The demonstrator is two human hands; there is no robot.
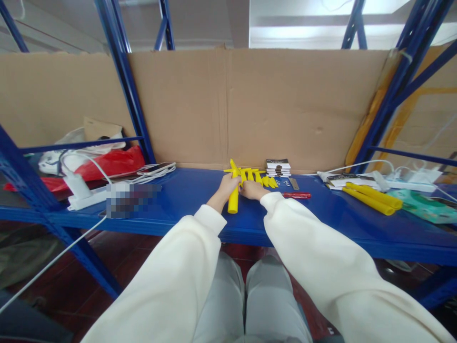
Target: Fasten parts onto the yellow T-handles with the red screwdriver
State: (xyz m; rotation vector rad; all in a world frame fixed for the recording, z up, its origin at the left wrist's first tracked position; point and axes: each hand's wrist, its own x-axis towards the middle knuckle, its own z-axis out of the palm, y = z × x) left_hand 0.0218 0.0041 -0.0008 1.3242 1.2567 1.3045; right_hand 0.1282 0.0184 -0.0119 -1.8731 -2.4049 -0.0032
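Gripped a yellow tapered plastic tube [233,204]
My left hand [226,186] was wrapped round it; my right hand [252,189] curled beside it, couldn't tell if gripping anything.

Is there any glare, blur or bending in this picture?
In the head view, the ceiling glares nearly white at upper right; in the head view, the blue uprights splay outward toward the top, perhaps from a wide lens; in the head view, the print on the small black-and-white stack is too soft to read, and a pixelated patch hides something at left.
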